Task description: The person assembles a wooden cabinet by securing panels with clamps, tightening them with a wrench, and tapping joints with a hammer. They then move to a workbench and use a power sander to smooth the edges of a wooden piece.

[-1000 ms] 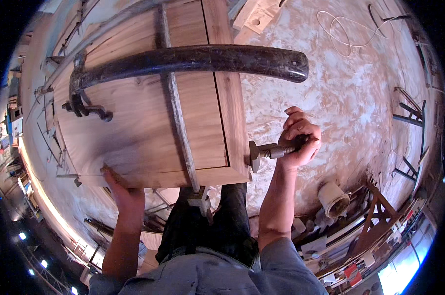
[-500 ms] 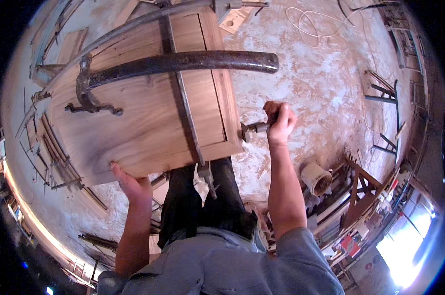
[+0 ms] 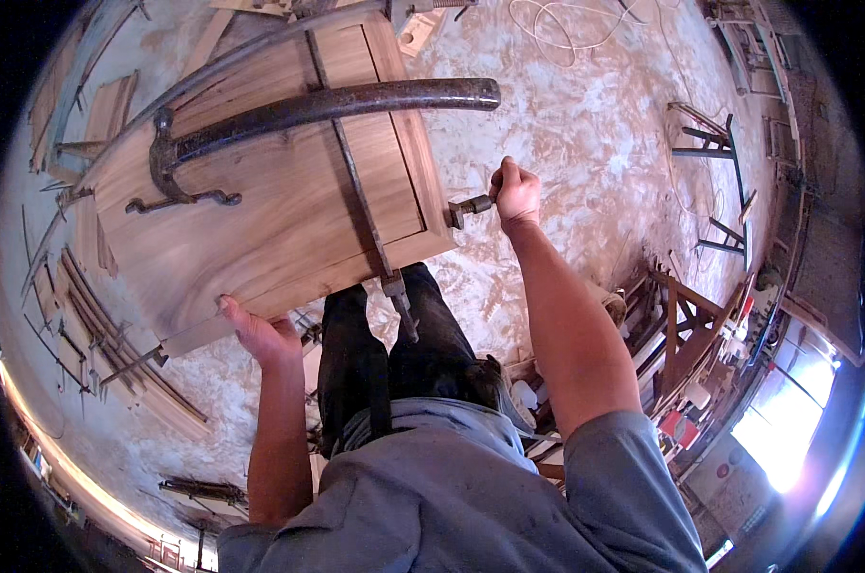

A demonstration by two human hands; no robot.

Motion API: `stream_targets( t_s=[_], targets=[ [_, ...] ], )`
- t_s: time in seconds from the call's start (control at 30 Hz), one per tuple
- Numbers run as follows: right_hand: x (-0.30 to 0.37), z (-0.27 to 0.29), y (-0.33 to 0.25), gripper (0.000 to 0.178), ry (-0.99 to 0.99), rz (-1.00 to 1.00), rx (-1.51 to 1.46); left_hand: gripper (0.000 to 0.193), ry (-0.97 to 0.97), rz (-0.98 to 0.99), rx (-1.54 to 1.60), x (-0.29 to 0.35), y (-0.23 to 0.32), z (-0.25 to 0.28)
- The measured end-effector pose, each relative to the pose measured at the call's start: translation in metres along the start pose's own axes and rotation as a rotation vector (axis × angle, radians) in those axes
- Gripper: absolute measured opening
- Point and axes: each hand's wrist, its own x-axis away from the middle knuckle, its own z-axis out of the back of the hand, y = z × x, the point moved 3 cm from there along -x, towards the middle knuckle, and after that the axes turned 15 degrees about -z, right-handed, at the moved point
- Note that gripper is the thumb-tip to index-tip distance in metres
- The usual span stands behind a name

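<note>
A framed wooden panel [image 3: 289, 220] lies before me, with narrow metal clamp bars across it. Over its top stretches a long dark metal bar [image 3: 337, 103] with a crosspiece and a small bent handle at its left end; it looks like part of a clamp. My left hand [image 3: 263, 336] grips the panel's near edge, thumb on top and fingers hidden underneath. At the right edge, a clamp screw [image 3: 471, 206] presses against the frame. My right hand [image 3: 518, 199] is closed around the outer end of that screw, hiding its handle. Another clamp end [image 3: 401, 301] sticks out toward my legs.
Several long metal bars and wood strips [image 3: 113, 329] lie on the floor at left. A dark metal frame [image 3: 724, 181] stands at right, and a pale cord [image 3: 571, 43] loops at the far side. Near my right are wooden offcuts and a triangular wooden frame [image 3: 676, 329].
The whole view has shifted, so most things appear farther up and left. My right fist has turned at the clamp screw. My left hand stays on the panel's edge.
</note>
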Motion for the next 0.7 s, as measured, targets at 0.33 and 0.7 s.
stream_targets(
  t_s=[0.33,0.7],
  targets=[
    [0.031,0.002,-0.024,0.054,0.031,-0.035,0.041,0.074,0.066,0.020,-0.024,-0.003,0.003,-0.004],
    [0.143,-0.005,-0.176,0.052,0.250,1.005,0.687,0.055,0.016,0.111,0.082,0.003,0.009,0.002]
  ],
)
